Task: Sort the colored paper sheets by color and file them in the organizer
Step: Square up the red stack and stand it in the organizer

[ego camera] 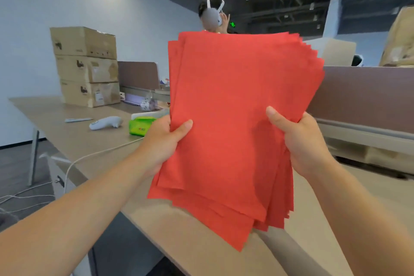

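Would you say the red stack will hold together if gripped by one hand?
Probably floppy: the red stack is thin loose sheets, gripped by left hand and right hand. Sheets likely slide apart, since edges are already fanned unevenly.

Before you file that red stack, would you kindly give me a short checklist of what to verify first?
1. Left hand grips the red stack at its left edge, thumb on the front: ok.
2. Right hand grips the right edge the same way: ok.
3. One colour only: ok as far as it shows; every visible sheet is red.
4. Edges squared up: not ok; the sheets are fanned out at the top right and at the bottom corners.
5. Organizer located and its slot free: cannot tell; it is not in the picture.
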